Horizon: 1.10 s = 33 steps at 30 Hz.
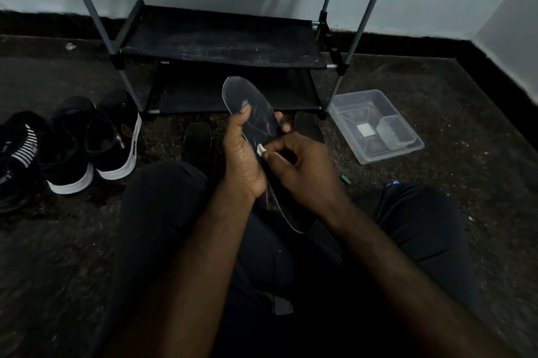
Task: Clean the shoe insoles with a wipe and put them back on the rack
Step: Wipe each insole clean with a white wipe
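A dark insole (256, 113) with a pale edge is held over my lap, toe end pointing away toward the rack (221, 37). My left hand (241, 153) grips it from the left, thumb on its upper face and fingertips showing at its right edge. My right hand (300, 165) pinches a small white wipe (260, 150) and presses it on the insole's middle. Pale smears show on the insole's toe end. Two more dark insoles (198, 139) (308, 124) lie on the floor in front of the rack.
The black rack has fabric shelves and grey poles, and its visible shelves hold nothing. Dark shoes with white soles (116, 139) stand on the floor at the left. A clear plastic tub (375, 124) holding a smaller container sits at the right. The floor is dark carpet.
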Tool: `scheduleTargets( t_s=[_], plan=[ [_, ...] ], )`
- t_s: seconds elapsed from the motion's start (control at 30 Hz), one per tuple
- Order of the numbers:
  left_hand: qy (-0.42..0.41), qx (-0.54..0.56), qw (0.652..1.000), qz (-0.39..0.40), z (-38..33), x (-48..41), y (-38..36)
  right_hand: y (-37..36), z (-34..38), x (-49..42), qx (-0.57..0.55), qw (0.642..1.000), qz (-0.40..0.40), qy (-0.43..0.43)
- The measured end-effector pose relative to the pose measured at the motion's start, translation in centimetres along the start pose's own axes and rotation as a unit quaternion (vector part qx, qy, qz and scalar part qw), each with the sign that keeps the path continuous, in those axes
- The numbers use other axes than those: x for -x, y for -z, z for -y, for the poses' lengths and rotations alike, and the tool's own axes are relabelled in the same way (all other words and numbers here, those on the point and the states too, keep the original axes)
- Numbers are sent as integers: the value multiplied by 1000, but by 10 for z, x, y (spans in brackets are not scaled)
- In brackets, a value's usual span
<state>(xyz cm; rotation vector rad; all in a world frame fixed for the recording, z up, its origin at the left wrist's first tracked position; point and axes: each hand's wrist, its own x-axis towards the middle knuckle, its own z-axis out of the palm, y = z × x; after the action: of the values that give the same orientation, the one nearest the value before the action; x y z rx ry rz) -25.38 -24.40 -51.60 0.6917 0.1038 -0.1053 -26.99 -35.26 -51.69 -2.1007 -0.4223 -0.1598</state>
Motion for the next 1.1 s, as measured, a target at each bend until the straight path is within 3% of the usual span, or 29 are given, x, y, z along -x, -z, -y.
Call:
scheduleTargets(
  t_s=[0.13,0.3,0.43,0.5,0.7,0.87,1.0,1.1],
  plan=[
    [17,6,1000,24,0,2,0,7,1,0,48,999,-13,17],
    [15,-22,999,34,8,1,-2,13,-10,-9,179,979,-87,-45],
    [38,-13,999,22,12,-2,3,2,9,3,69,997,-31,-7],
    [35,-1,999,24,11,-2,4,3,11,5,66,997,6,26],
    [23,-1,999,26,14,-3,1,14,-8,-10,127,987,-88,-49],
    [44,10,999,26,11,-3,6,2,14,5,24,999,20,26],
    [43,18,998,48,11,-3,2,12,-9,-11,109,991,-68,-29],
    [45,5,998,37,15,-5,2,10,-7,-11,115,989,-72,-51]
  ],
)
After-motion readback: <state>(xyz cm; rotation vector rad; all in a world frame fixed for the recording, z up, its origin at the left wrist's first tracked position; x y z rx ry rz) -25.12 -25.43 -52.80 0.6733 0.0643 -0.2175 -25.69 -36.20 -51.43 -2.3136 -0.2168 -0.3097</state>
